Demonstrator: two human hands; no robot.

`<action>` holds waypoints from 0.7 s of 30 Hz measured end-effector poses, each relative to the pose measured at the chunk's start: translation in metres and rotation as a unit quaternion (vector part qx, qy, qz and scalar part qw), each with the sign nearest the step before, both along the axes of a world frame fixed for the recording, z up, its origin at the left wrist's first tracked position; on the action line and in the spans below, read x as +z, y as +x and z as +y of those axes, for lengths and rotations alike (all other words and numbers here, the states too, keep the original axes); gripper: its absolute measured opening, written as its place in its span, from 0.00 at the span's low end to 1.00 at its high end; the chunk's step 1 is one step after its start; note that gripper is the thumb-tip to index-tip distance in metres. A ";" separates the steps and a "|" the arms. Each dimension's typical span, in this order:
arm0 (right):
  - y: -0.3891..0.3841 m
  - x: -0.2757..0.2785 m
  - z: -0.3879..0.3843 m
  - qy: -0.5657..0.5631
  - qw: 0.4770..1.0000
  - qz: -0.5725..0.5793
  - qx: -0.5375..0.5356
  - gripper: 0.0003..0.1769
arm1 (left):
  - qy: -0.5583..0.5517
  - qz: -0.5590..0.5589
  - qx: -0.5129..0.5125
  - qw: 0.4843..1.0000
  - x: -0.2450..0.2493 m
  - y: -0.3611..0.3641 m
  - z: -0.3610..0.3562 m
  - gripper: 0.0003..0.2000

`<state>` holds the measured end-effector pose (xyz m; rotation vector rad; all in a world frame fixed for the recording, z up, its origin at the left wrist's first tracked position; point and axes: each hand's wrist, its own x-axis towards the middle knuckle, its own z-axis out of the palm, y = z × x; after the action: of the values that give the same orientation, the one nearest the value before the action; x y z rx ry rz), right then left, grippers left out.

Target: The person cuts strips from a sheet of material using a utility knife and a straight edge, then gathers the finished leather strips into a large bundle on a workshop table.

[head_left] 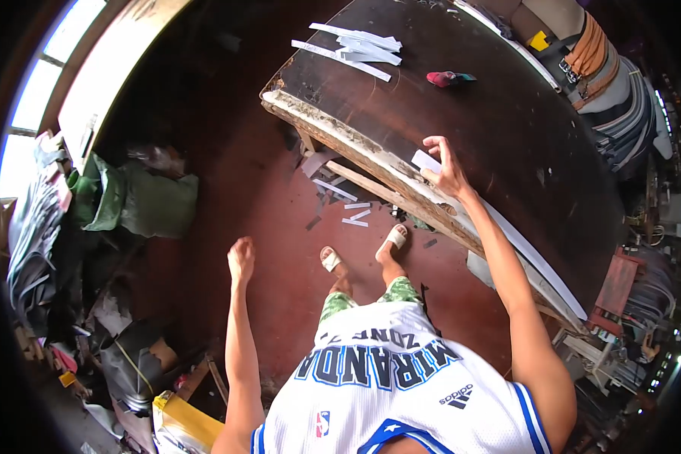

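Head view: the right hand (451,180) is hovering at the near edge of the bench (507,129), thumb and forefinger sitting wide around a small white piece (424,160). Can't tell if it's actually being pinched or just touched. The left hand (240,261) is hanging away from the bench, its fingers curling narrow, nothing showing in them. For a bit this light, I'd be pinching gently by the edges and keeping it flat, since that chipped rim (340,138) could be snagging or creasing it. The free hand could be steadying the other end, imo.

Material-wise, the bench top is looking dark, smooth and scuffed. A loose pile of thin, flat white strips (367,51) is lying near a crumpled-looking red-and-teal item (450,78), and pale offcuts (356,214) are littering the reddish floor (280,318).
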<state>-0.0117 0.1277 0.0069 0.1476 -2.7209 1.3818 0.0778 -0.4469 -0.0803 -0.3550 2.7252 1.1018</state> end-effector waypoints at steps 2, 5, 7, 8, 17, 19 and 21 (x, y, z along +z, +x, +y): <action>0.000 0.007 -0.001 0.012 0.999 -0.017 0.032 0.35 | 0.026 0.018 0.014 0.999 0.062 -0.042 0.039 0.08; -0.001 0.014 0.005 0.060 0.998 -0.021 0.024 0.38 | 0.231 0.102 0.015 0.967 0.103 -0.077 0.121 0.10; 0.005 0.022 0.014 0.106 0.993 0.050 0.010 0.34 | 0.273 0.108 -0.062 0.954 0.111 -0.094 0.181 0.11; 0.012 0.029 0.020 0.101 0.993 0.053 0.007 0.34 | 0.242 0.098 -0.110 0.959 0.121 -0.098 0.221 0.12; 0.078 0.023 0.047 0.200 0.974 0.079 -0.076 0.21 | -0.086 0.252 -0.527 0.807 0.134 -0.138 0.406 0.21; 0.081 0.024 0.047 0.185 0.973 0.088 -0.102 0.17 | -0.095 0.239 -0.560 0.788 0.129 -0.144 0.417 0.23; 0.081 0.023 0.042 0.162 0.972 0.121 -0.118 0.13 | -0.109 0.248 -0.575 0.772 0.124 -0.149 0.417 0.23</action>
<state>0.0691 0.1700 0.0303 0.0106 -2.6318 0.7973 -0.0710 -0.0301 0.0440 1.5833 2.5659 0.5019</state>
